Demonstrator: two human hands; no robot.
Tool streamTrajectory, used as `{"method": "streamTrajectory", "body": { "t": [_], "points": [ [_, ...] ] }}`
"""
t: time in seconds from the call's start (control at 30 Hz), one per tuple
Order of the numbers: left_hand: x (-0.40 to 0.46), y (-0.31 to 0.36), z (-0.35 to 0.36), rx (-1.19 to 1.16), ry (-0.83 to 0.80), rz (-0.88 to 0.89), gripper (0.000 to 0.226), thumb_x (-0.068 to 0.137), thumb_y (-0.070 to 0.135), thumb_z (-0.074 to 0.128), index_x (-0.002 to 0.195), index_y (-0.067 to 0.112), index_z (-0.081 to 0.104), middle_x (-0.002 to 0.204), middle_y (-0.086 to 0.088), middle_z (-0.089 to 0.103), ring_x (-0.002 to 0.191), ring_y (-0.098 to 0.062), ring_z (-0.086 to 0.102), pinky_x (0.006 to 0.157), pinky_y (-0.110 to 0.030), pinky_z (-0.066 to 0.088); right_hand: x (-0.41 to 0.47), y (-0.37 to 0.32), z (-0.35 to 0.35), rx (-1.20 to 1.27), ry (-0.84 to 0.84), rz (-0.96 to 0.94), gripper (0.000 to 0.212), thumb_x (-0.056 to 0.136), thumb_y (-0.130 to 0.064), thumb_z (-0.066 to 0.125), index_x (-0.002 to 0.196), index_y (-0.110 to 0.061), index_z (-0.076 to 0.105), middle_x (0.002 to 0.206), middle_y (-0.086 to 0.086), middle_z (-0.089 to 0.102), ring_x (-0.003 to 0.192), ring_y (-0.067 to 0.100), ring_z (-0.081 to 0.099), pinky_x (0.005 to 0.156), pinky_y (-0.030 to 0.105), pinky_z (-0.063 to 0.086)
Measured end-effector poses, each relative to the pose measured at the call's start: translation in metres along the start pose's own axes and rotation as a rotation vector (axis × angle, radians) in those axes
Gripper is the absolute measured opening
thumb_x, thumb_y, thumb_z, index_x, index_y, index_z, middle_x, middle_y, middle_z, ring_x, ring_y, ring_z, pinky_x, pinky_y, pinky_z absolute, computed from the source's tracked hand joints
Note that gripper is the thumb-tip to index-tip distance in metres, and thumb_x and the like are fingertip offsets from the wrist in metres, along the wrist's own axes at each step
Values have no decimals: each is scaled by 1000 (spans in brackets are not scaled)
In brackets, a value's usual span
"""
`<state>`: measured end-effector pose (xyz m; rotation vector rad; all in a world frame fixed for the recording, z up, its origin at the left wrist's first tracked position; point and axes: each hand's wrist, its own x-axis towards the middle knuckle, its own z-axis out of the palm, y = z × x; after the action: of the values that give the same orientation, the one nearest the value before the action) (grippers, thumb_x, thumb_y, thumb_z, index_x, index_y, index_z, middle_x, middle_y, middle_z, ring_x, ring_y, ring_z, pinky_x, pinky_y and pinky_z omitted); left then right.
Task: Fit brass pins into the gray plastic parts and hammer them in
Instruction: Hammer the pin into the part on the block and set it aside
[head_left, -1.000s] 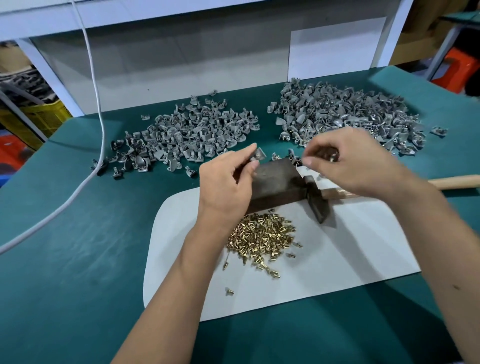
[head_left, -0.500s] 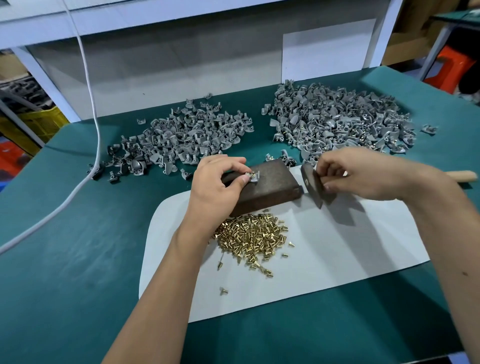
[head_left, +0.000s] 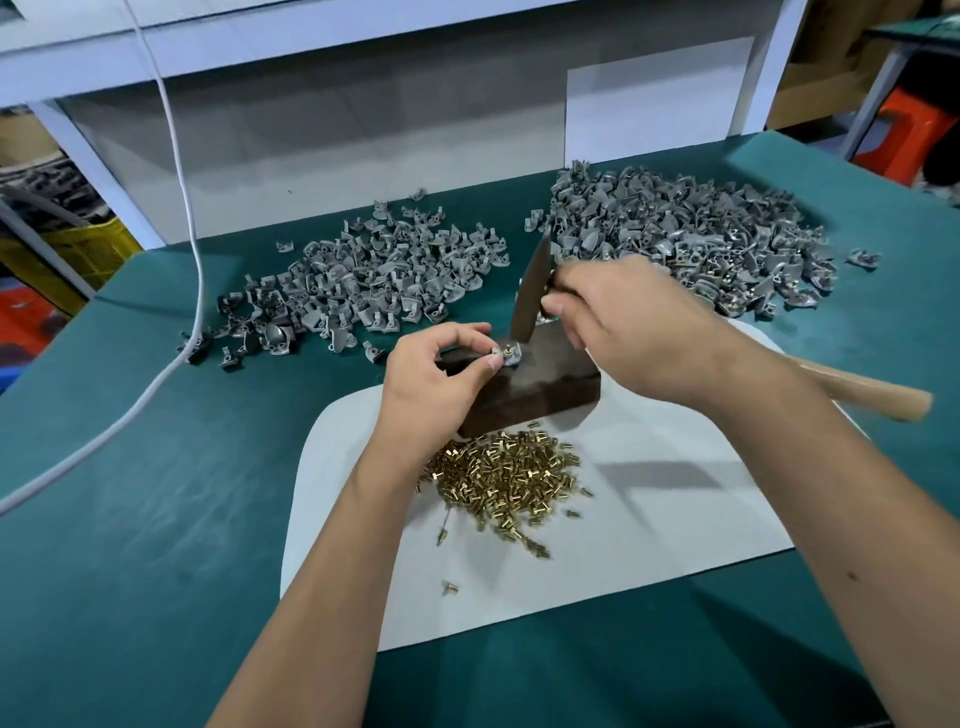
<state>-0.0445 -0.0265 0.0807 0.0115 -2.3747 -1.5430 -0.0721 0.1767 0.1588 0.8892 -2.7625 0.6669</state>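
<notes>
Hammer has come up off the sheet; your right hand grips it near the head, face on the brass pin. Your left hand pinches the gray part on the block. Striking is underway.

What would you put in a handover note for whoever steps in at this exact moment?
Left hand: pinches a gray part with a brass pin standing in it, on the dark block.
Right hand: grips the hammer close to its head, which is poised at the pin; the handle sticks out to the right.
Loose pins lie heaped on the white sheet in front of the block. Two heaps of gray parts sit behind, left and right.
Done: pin fitted in this part.
Left: hammer it in, then carry on with more parts.
</notes>
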Motion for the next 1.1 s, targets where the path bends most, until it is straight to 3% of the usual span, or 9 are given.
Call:
{"method": "streamTrajectory", "body": {
  "t": [0.13,0.23,0.33,0.47,0.63,0.8,0.9,0.97,1.1],
  "points": [
    [0,0,0,-18,3,-29,8,86,11,80,83,19,78,114,7,75,104,-2,70,98,-34,56,4,-9,3,-21,193,-40,18,107,-34,42,93,-26,50,67,-6,52,56,17,50,52,31,38],
    [0,2,1,-24,8,-37,15,85,8,81,80,21,77,114,4,75,102,-2,71,98,-36,57,-1,-11,14,-165,-36,43,20,108,-36,39,95,-25,47,73,-2,50,65,27,49,62,37,42],
    [-1,4,1,3,26,-32,19,83,11,82,77,27,75,114,5,75,103,3,69,101,-31,55,2,-8,1,-242,-86,91,26,108,-37,40,100,-20,58,83,5,59,73,32,52,67,40,44],
    [-1,4,1,3,18,-26,21,84,12,81,74,30,75,113,6,75,102,4,68,100,-30,55,3,-13,-3,-162,164,80,25,108,-34,41,105,-16,58,76,7,53,66,36,50,63,41,45],
    [-1,7,3,-26,16,-58,24,85,7,81,74,27,74,116,3,74,102,1,69,99,-35,57,-2,-18,9,-244,-64,100,25,109,-34,38,100,-17,54,84,10,60,74,37,55,68,42,46],
    [0,5,2,-19,13,-39,20,84,9,80,76,26,75,115,4,75,101,0,70,101,-33,55,4,-19,5,-173,275,60,24,108,-32,41,102,-15,56,65,0,42,60,32,45,59,36,36],
    [0,4,3,-39,11,-54,23,85,6,80,75,26,74,117,0,74,105,-7,71,101,-40,56,0,-22,21,-240,28,98,22,110,-33,36,95,-19,45,71,2,46,66,33,45,63,39,39],
    [-1,5,3,-29,13,-55,24,85,8,80,74,28,73,118,1,74,105,-4,70,102,-40,55,4,-18,15,-283,-11,123,22,109,-34,39,93,-21,46,76,4,50,66,31,46,64,39,40],
    [0,4,0,-27,12,-52,21,85,10,81,75,28,74,117,2,74,105,-6,71,102,-40,55,4,-23,12,-262,272,68,21,108,-32,42,99,-17,55,68,-1,40,60,29,40,59,36,35]
  ]
}}
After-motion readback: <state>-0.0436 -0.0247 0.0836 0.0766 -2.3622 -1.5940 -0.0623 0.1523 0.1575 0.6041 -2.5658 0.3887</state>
